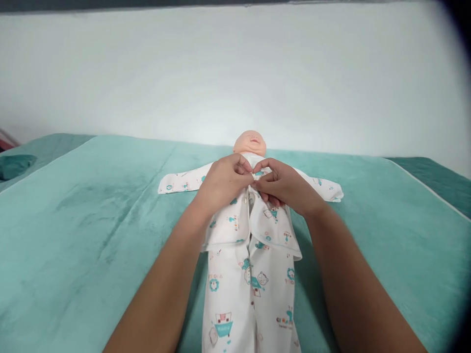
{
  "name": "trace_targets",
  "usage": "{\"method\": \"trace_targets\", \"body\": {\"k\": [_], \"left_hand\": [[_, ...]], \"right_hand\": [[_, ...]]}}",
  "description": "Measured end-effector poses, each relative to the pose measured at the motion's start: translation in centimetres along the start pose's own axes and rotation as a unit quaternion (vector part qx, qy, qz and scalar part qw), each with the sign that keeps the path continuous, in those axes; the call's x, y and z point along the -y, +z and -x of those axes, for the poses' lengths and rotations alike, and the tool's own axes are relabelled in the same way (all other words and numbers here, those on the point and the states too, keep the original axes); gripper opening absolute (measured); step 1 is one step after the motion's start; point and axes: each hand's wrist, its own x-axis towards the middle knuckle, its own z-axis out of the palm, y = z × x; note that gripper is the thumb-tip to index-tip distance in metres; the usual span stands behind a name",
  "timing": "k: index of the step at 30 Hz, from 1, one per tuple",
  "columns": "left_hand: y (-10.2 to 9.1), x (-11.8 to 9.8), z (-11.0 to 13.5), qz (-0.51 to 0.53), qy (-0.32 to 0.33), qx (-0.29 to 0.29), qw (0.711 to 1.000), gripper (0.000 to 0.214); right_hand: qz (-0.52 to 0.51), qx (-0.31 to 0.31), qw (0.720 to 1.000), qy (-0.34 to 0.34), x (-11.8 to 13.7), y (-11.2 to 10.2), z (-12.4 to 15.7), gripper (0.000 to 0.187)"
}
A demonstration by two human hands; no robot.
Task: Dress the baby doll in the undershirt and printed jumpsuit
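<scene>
A baby doll (250, 143) lies on its back, its bald head at the far end and its arms stretched out sideways. It wears a white printed baby shirt (230, 223) over matching printed trousers (230, 299). The shirt's front edges part below the chest. My left hand (228, 179) pinches the shirt's front edge at the chest. Close against it, my right hand (277, 184) pinches the other front edge, fingers curled. The fingertips of both hands nearly meet, and they hide the fastening between them.
A green plush cover (103, 211) spreads under the doll, with a crease to the left. Behind it rises a white wall (235, 73). Darker green fabric (434, 181) shows at the right, and a dark green bundle (16, 166) lies at the far left.
</scene>
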Motion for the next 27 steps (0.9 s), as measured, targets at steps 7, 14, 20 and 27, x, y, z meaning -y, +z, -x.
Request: {"method": "trace_targets", "body": {"k": [7,14,20,27], "left_hand": [[-0.7,0.3,-0.2,0.05,-0.014,0.052,0.997,0.013],[-1.6,-0.2,0.4,-0.045,-0.015,0.078,0.996,0.012],[-3.0,-1.1,1.0,-0.114,0.002,0.142,0.983,0.022],[-4.6,-1.7,1.7,-0.175,-0.004,0.251,0.952,0.032]], "right_hand": [[-0.062,0.019,0.997,-0.037,-0.7,-0.4,-0.4,0.025],[-0.056,-0.004,0.998,-0.033,-0.8,-0.6,-0.3,0.013],[-0.005,-0.014,0.999,-0.028,0.2,-0.3,0.3,0.019],[0.253,0.011,0.965,0.063,3.4,1.1,3.0,0.04]]}}
